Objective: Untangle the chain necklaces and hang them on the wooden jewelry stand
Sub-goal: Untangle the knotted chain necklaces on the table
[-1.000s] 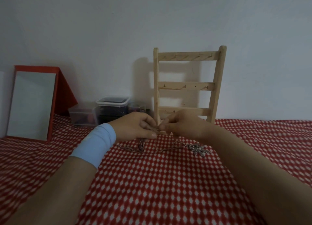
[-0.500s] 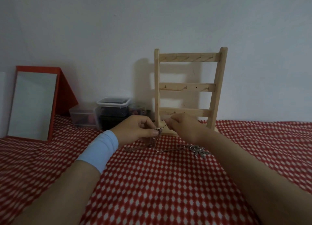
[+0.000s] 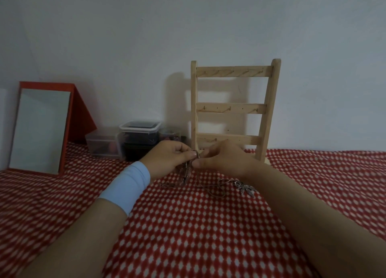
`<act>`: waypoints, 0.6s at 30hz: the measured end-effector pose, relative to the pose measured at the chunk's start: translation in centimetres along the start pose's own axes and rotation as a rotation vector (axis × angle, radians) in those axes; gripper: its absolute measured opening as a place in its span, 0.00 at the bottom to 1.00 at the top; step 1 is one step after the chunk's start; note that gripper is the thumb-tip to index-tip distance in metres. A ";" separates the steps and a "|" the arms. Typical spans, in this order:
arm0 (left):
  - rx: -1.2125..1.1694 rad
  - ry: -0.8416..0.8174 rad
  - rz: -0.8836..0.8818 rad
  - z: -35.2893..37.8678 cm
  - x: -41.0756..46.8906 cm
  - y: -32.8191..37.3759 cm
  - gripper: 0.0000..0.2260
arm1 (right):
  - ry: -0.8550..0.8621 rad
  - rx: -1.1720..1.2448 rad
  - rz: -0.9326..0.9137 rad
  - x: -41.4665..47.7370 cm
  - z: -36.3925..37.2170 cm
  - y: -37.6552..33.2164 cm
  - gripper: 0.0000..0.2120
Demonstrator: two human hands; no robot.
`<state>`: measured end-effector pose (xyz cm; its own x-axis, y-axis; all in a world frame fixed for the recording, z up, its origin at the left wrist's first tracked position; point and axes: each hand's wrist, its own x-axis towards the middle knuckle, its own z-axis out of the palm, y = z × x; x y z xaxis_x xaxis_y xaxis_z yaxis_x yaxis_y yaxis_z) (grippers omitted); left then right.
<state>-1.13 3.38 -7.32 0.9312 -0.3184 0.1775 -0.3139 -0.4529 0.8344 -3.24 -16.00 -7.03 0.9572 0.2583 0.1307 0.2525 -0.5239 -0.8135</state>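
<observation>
Both forearms came in from the lower corners, the left from 7 o'clock and the right from 5 o'clock, and met just below the middle of the view. The left hand (image 3: 169, 158), with a pale blue wristband (image 3: 127, 186) behind it, lay knuckles up with its fingers curled, thumb and forefinger pinching a bunch of the chain necklaces (image 3: 186, 173). The right hand (image 3: 223, 158) faced it, almost touching, its thumb pointing toward 9 o'clock. Its fingertips nipped the same knot of chain, though the exact grip was hard to make out.

From that pinch the tangled strands hung straight down to the red-and-white patterned cloth (image 3: 188, 236). One length trailed off toward 4 o'clock and ended in a leaf-shaped pendant (image 3: 246, 188), which lay flat beside the right wrist. Another short piece lay toward 7 o'clock, near the wristband.

The wooden jewelry stand (image 3: 231, 108) stood upright at 12 o'clock from the hands, close behind them against the pale wall (image 3: 208, 27). At 10 o'clock sat clear plastic containers (image 3: 137, 135), and farther out at 9 o'clock a red-framed mirror (image 3: 41, 127) leaned back.
</observation>
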 end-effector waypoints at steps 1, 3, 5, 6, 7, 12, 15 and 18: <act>0.018 0.005 0.004 -0.1 0.0 0.1 0.07 | 0.001 0.043 0.003 0.0 0.0 0.1 0.06; 0.053 0.030 0.013 -0.4 0.0 0.1 0.07 | -0.006 0.150 0.028 -0.1 -0.3 0.2 0.05; 0.064 0.032 0.014 -0.9 0.0 0.2 0.08 | -0.048 0.257 0.036 -0.1 -0.5 0.2 0.06; 0.068 0.022 0.012 -1.1 -0.1 0.4 0.09 | -0.073 0.300 0.033 -0.1 -0.5 0.2 0.06; 0.079 0.003 0.011 -1.3 -0.1 0.5 0.09 | -0.099 0.345 0.032 0.0 -0.5 0.2 0.07; 0.228 -0.132 0.026 -2.4 -0.4 0.9 0.06 | -0.161 0.428 0.045 0.1 -0.7 0.0 0.13; 0.315 -0.214 0.005 -2.9 -0.5 0.7 0.04 | -0.138 0.456 0.021 0.0 -1.0 0.0 0.15; 0.523 -0.310 -0.031 -2.8 -0.6 0.7 0.05 | -0.132 0.478 -0.016 0.0 -0.9 0.0 0.14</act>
<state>-1.34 5.63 -5.40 0.8685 -0.4909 -0.0684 -0.4104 -0.7896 0.4563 -3.11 -16.74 -6.53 0.9199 0.3799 0.0973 0.1438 -0.0961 -0.9849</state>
